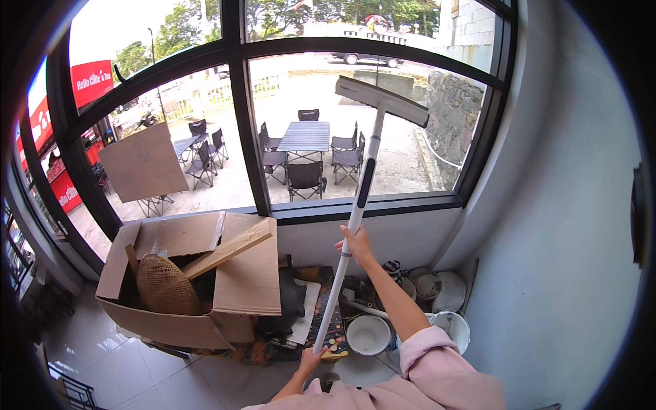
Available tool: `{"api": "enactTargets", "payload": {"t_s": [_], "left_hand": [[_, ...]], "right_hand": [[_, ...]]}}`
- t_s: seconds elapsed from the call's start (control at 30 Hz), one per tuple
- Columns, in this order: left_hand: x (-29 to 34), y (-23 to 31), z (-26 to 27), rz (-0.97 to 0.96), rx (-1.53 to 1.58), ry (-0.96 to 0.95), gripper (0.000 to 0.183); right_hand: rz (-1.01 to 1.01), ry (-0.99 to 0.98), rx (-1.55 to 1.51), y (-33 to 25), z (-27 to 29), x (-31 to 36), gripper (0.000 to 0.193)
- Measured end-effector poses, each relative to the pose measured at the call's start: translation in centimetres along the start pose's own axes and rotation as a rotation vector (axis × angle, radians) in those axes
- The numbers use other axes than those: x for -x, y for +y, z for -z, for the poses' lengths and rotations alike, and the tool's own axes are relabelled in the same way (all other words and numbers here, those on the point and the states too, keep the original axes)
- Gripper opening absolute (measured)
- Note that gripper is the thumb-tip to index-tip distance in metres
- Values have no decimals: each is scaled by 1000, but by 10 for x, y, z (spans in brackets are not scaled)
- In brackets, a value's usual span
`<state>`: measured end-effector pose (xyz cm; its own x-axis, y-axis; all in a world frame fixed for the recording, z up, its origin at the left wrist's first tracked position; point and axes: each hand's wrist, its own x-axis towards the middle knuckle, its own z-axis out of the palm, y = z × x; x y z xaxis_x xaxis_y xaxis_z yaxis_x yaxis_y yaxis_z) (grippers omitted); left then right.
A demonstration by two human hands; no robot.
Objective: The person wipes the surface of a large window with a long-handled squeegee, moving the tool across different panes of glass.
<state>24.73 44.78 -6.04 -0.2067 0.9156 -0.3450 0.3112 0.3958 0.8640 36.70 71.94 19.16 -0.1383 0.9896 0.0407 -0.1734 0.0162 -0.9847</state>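
Note:
Both my hands hold a long-handled window squeegee with a white and grey pole, slanting up and to the right. My right hand is wrapped round the middle of the pole, below its dark grip inset. Lower down, my left hand closes round the pole's bottom end. The wide grey squeegee head is up in front of the right window pane, tilted down to the right. Whether its blade touches the glass I cannot tell.
An open cardboard box with a wooden board and a woven basket stands below the window at left. White buckets and other containers crowd the corner at right, beside the pale wall. Black window frames divide the glass.

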Motion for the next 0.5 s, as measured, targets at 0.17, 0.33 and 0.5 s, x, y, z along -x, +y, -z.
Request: {"api": "enactTargets", "payload": {"t_s": [0.17,0.33,0.5], "left_hand": [[31,-29,-10,21,82,269,41],[62,-18,-10,49,137,343,40],[82,-13,-27,-6,149,452,42]], "right_hand": [[-31,-105,97,22,-64,17,35],[-42,-112,104,28,-85,21,32],[-55,-160,102,21,-73,30,33]]}}
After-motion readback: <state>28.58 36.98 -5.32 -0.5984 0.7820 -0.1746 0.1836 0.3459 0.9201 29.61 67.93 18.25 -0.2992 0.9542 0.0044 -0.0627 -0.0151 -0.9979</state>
